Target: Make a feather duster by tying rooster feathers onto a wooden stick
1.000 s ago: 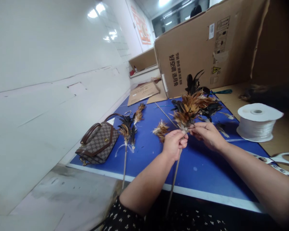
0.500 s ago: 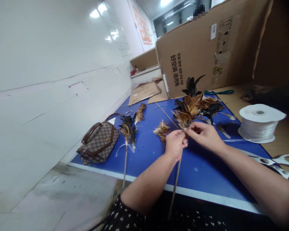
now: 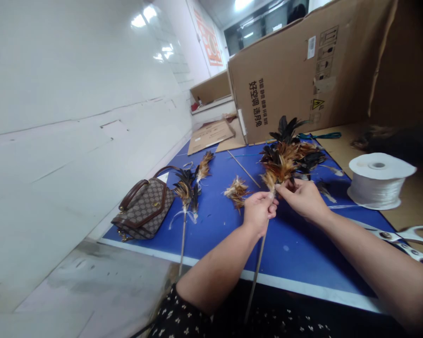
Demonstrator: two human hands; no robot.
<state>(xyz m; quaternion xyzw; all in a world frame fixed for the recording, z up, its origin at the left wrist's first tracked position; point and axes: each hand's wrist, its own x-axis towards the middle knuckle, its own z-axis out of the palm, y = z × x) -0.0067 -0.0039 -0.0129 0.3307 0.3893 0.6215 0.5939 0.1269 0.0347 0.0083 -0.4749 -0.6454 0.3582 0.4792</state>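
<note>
While the left hand (image 3: 258, 212) fingers close round the stiff stick (image 3: 255, 277), the right hand (image 3: 303, 199) pinches light, fragile feathers (image 3: 285, 162) just above; grip only at the binding.

Bright, even indoor light. Ceiling lamps (image 3: 240, 3) overhead; their glare spots sit on the glossy white wall (image 3: 143, 14). Shadows soft, faint under the thread spool (image 3: 377, 180). Wide-angle lens bends edges strongly; the cardboard box (image 3: 303, 80) leans. Far right corner dark and smeared, possibly out of focus. Centre sharp.
</note>
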